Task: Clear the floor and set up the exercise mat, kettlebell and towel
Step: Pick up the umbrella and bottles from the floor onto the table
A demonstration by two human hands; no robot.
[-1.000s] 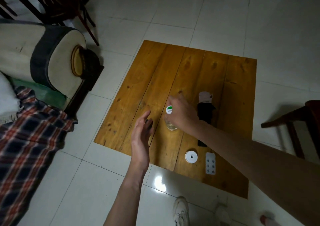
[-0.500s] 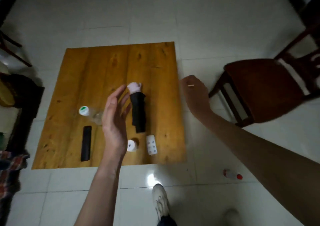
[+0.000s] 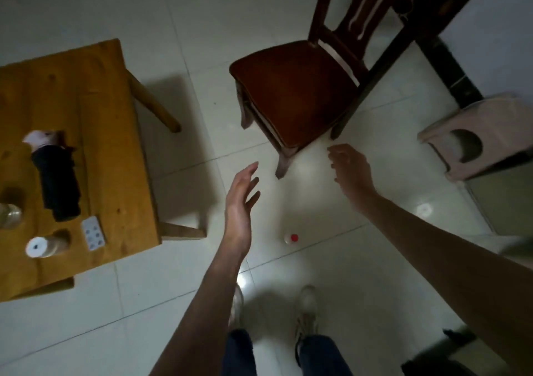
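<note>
The left hand hangs out over the tiled floor with its fingers straight and spread, holding nothing.

Far left stands the low wooden worktop. It carries a black roll with a pale end, a clear glass jar at the frame edge, a white-capped container lying on its side, and a small white card with dots just beside the roll.

Near the middle, on the floor between the two forearms and just ahead of the person's shoes, lies a small bottle with a red cap. Beyond it stands a dark wooden chair, its front leg near the fingertips of both hands.

The right hand reaches toward that chair with fingers loosely curled and nothing in them. Further right sits a pale plastic stool, on its side.

No mat, kettlebell or towel can be made out here, so the setting-up part looks not yet begun. The step in hand seems to be clearing the floor, with both hands aimed at the chair. The next move probably calls for gripping the seat edge or frame with both hands and lifting the chair away without kicking the bottle, which also needs picking up.
</note>
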